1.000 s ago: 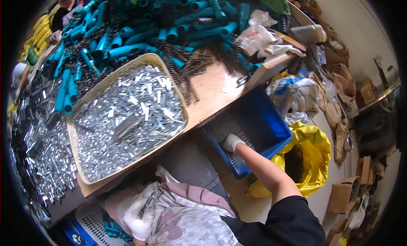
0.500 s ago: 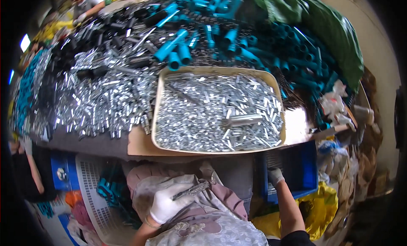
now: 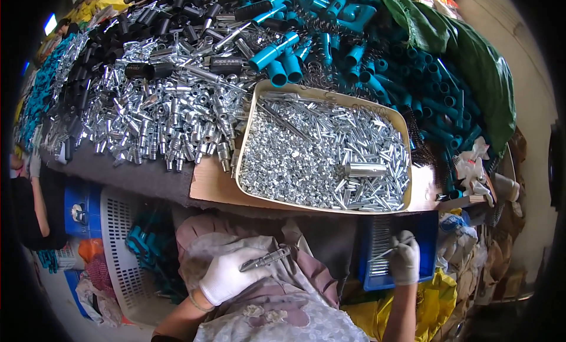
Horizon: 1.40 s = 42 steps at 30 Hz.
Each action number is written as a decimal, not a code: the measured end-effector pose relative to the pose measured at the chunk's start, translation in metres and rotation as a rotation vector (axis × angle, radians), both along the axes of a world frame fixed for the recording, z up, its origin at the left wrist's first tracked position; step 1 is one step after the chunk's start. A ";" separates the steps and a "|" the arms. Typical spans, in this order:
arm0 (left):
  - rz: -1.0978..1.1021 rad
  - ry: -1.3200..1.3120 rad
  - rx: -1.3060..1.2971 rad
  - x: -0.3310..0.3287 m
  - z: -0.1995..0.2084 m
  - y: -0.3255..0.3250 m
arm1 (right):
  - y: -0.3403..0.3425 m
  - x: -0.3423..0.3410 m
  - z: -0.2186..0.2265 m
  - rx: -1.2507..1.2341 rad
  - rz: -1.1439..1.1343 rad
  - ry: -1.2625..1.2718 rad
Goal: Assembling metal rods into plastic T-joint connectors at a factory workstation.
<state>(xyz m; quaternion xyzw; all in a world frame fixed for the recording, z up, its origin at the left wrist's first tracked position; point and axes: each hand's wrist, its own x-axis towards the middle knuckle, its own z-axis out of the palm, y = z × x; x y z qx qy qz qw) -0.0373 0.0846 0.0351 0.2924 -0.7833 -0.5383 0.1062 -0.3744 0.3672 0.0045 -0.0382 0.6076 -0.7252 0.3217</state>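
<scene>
My left hand (image 3: 230, 276), in a white glove, rests over my lap. Its fingers are closed around a grey metal cylindrical part (image 3: 266, 259), whose far end sticks out past them. At the right, my gloved right hand (image 3: 405, 260) is above a blue bin (image 3: 367, 277). A thin metal rod (image 3: 383, 253) shows between its bent fingers and points left. Many similar thin rods (image 3: 380, 233) lie lined up inside that bin. Beyond both hands stands a cream tray (image 3: 306, 207) of small silver pieces and pins, with a larger metal cylinder (image 3: 364, 170) on top.
Silver fittings (image 3: 171, 127) are heaped left of the tray, with teal tubes (image 3: 354, 53) and black sleeves behind. A green sheet (image 3: 471, 71) drapes the far right. A white basket (image 3: 121, 247) holds teal parts at my left. Another person's arm (image 3: 40, 206) shows at the left edge.
My right hand has risen out of the blue bin and turned, and a thin rod now shows in its fingers. The left hand keeps its metal part. The view has shifted slightly.
</scene>
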 end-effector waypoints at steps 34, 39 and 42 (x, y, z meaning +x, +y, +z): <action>0.079 0.214 -0.466 0.032 0.014 -0.015 | -0.176 0.157 0.017 0.119 0.955 -0.412; 0.108 0.180 -0.372 0.036 0.010 -0.012 | -0.172 0.144 0.032 0.241 0.877 0.017; 0.116 0.193 -0.338 0.044 0.005 -0.018 | -0.159 0.110 0.047 0.353 0.647 0.188</action>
